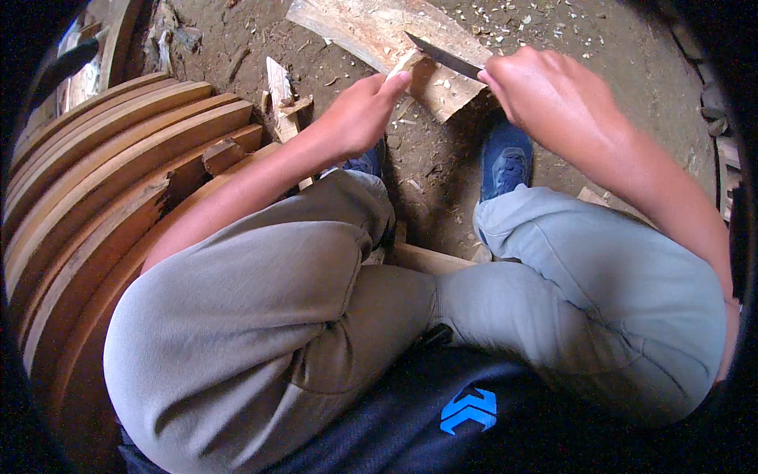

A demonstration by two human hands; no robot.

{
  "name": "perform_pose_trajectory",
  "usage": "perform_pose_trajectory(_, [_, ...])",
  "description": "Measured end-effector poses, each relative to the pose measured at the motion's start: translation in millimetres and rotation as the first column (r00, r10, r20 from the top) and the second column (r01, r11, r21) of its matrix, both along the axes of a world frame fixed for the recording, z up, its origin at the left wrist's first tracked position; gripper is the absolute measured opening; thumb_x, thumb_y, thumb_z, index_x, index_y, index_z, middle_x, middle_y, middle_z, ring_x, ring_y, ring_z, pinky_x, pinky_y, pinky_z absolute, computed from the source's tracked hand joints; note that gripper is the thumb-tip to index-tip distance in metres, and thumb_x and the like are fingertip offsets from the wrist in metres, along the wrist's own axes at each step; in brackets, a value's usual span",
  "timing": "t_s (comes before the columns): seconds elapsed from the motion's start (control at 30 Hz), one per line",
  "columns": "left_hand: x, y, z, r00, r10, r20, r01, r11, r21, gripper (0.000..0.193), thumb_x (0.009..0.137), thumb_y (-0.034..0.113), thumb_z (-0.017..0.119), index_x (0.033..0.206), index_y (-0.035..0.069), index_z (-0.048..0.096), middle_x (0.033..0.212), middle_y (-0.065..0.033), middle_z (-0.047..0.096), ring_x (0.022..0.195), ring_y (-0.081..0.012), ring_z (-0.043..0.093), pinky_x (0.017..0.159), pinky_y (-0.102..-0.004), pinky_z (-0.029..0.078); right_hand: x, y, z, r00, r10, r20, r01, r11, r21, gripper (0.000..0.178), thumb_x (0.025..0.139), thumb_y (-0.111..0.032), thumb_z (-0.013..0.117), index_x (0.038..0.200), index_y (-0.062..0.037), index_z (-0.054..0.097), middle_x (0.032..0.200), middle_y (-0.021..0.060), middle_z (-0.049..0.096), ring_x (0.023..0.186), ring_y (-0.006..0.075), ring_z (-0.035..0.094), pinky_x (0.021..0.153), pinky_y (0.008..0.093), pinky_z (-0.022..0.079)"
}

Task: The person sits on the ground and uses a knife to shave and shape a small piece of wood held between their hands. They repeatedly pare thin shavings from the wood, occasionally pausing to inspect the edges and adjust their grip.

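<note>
Out past my knees, my left hand (365, 110) is closed round a small pale piece of wood (405, 62), its thumb lying along it. My right hand (545, 91) grips a knife (446, 58) by its handle, which the fingers hide. The dark blade points left, its tip just above the end of the wood piece; whether they touch I cannot tell. Beneath both lies a flat wooden board (371, 30) on the ground, with a few shavings on it.
To my left, several long wooden planks (134, 150) are stacked close by my arm. A split wood scrap (279, 91) lies beside them. Shavings (505, 20) litter the dirt floor (624, 71). My blue shoes (506, 156) stand just short of the board.
</note>
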State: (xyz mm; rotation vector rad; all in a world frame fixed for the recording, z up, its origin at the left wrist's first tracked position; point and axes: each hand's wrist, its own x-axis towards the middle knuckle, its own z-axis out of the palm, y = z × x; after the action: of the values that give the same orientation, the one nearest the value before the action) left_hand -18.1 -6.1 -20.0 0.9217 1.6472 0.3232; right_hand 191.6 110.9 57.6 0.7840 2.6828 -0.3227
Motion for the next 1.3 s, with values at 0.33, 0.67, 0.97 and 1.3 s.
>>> perform_pose_trajectory(0.33, [0.2, 9.2, 7.3, 0.968, -0.176, -0.18, 0.186, 0.982, 0.039, 0.07, 0.103, 0.056, 0.033, 0.103, -0.01, 0.059, 0.089, -0.0237, 0.063, 0.089, -0.0289, 0.061, 0.087, -0.0431, 0.045, 4.8, 61.8, -29.9, 0.988, 0.103, -0.119, -0.141, 0.915, -0.378, 0.035, 0.099, -0.028, 0.054, 0.08, 0.0005, 0.062, 0.07, 0.0155, 0.059, 0.072, 0.0302, 0.061, 0.069, 0.0413, 0.051])
perform_pose_trajectory(0.67, [-3.9, -4.3, 7.5, 0.987, -0.083, -0.136, 0.096, 0.991, 0.089, 0.059, 0.104, 0.053, 0.038, 0.103, -0.002, 0.058, 0.069, -0.0039, 0.051, 0.065, -0.0161, 0.051, 0.061, -0.0346, 0.043, -3.0, 83.5, -57.5, 0.905, -0.413, 0.099, 0.296, 0.445, -0.845, 0.037, 0.102, -0.038, 0.052, 0.088, -0.004, 0.059, 0.058, -0.0029, 0.043, 0.045, 0.0055, 0.039, 0.04, 0.0232, 0.035])
perform_pose_trajectory(0.97, [-3.6, -5.5, -8.6, 0.991, 0.064, 0.115, -0.065, 0.998, 0.008, 0.042, 0.103, 0.051, 0.043, 0.09, 0.011, 0.05, 0.061, 0.0075, 0.034, 0.048, -0.0052, 0.029, 0.041, -0.0264, 0.023, 23.7, 44.6, -37.6, 0.956, -0.047, -0.289, -0.08, 0.908, -0.412, 0.027, 0.098, -0.02, 0.053, 0.11, 0.0026, 0.063, 0.095, 0.023, 0.068, 0.092, 0.038, 0.067, 0.082, 0.0454, 0.051])
perform_pose_trajectory(1.3, [4.1, -4.0, 5.1, 0.961, 0.19, 0.2, -0.164, 0.977, -0.136, 0.041, 0.103, 0.052, 0.042, 0.091, 0.013, 0.048, 0.059, 0.0075, 0.034, 0.043, -0.0048, 0.027, 0.036, -0.0257, 0.022, 21.9, 32.9, -21.0, 0.986, 0.003, -0.164, -0.079, 0.886, -0.456, 0.021, 0.096, -0.012, 0.054, 0.108, 0.0035, 0.061, 0.09, 0.0247, 0.064, 0.086, 0.0412, 0.063, 0.077, 0.0469, 0.048])
